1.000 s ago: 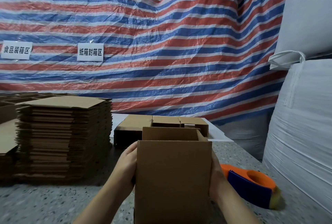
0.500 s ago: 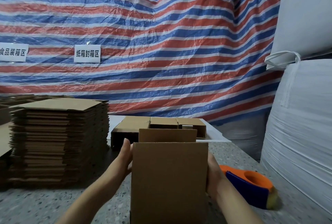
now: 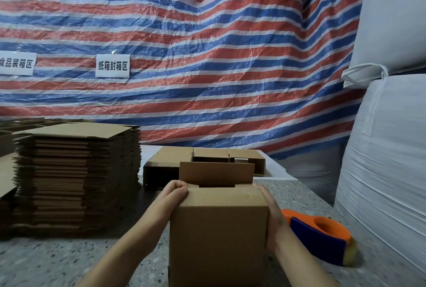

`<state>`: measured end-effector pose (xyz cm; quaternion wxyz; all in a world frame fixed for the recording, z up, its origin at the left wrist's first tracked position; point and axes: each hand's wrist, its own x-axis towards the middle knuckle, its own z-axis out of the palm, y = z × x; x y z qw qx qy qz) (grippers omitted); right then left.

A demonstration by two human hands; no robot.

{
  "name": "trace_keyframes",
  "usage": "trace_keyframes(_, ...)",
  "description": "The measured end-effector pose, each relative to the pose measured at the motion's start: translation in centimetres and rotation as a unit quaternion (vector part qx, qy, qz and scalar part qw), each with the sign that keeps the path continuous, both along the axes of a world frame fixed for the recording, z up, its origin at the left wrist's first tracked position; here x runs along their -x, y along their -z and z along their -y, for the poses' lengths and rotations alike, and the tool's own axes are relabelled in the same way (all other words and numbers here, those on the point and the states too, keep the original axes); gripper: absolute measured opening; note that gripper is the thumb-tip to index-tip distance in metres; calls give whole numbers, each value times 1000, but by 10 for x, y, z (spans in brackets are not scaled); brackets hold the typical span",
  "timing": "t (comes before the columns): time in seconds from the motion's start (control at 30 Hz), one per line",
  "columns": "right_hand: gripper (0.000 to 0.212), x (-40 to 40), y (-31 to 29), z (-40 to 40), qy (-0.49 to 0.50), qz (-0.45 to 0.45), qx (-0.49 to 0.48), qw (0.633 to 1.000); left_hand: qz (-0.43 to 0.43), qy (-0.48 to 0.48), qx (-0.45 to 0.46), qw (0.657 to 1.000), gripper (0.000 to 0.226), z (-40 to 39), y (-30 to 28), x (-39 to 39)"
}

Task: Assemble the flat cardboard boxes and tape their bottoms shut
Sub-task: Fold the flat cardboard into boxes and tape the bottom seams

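The cardboard box (image 3: 219, 236) stands low in the centre of the frame; the left hand (image 3: 176, 194) curls over its top corner, the right hand (image 3: 272, 215) lies flat against its side. The far flap (image 3: 216, 172) should be folded level before taking the tape dispenser (image 3: 322, 238), lower right

A single wide-angle camera, worn on the person's head, looks forward and slightly down across a speckled table (image 3: 57, 261), close enough that both forearms enter from the bottom edge. The left hand (image 3: 176, 192) and right hand (image 3: 270, 213) sit low in the centre on either side of a cardboard box (image 3: 219, 236). The view faces a striped tarp (image 3: 207, 56) straight ahead; white sacks (image 3: 387, 148) fill its right edge, bowed by the lens.
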<state>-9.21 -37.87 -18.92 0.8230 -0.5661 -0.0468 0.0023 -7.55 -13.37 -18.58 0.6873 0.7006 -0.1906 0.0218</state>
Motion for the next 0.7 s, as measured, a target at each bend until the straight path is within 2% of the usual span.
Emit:
trace_keyframes(0.23, 83, -4, 3, 3, 0, -5, 28, 1000, -28, -27, -1, 999, 17, 4, -8, 5)
trace_keyframes(0.4, 65, -2, -7, 13, -12, 43, 54, 998, -57, -12, 19, 998, 12, 4, -12, 9)
trace_keyframes(0.57, 73, 2, -7, 13, -47, 64, 58, 995, -88, 21, 57, 994, 4, 4, -15, 13)
trace_keyframes(0.63, 75, 4, -9, 13, -44, 64, 64, 995, -77, -3, 73, 994, 23, 4, -14, 11)
trace_keyframes(0.7, 82, 5, -12, 16, -36, 67, 82, 994, -55, -7, 98, 994, 57, 0, -14, 8)
